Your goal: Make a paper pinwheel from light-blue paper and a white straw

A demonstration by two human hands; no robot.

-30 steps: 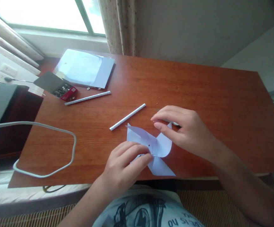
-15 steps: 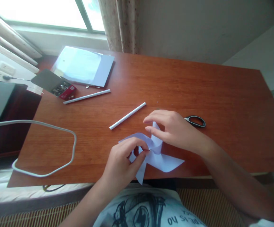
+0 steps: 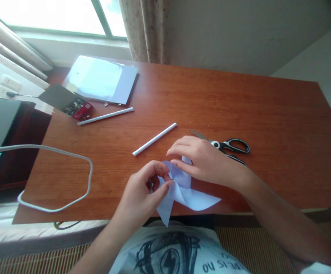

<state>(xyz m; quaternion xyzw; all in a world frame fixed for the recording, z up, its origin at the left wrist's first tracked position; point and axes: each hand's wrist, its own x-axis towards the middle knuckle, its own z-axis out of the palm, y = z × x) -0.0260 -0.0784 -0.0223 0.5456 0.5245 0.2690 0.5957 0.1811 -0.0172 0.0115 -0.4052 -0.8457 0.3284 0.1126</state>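
Now left hand (image 3: 144, 190) has thumb and index pinched on the paper pinwheel (image 3: 181, 186), right at its hub, where a tiny glint shows; too small to tell if it's a pin. Pinwheel sits under and right of that pinch, above the near edge of the wooden table (image 3: 253, 110), one blade pointing toward the body, another out to the right. Change over the last second: pinwheel has turned and shifted toward the left hand, pinch now clearer at the centre. Right hand (image 3: 202, 158) has moved in, just right of and beyond the pinch, thumb and fingers apart around an upturned blade; can't tell if the thumb presses it. Looks like the work is now all at the hub, left hand steadying, right hand minding the blades. That shift also uncovered the black-handled scissors (image 3: 215, 144), lying partly behind the right hand. Just beyond the grip, the nearer white straw (image 3: 154, 139), unmoved. Farther out, beyond and left: second white straw (image 3: 105, 116), open red box (image 3: 82, 111) of small metal pieces, then a clear plastic folder (image 3: 97, 78). White cable (image 3: 89, 182) well left.
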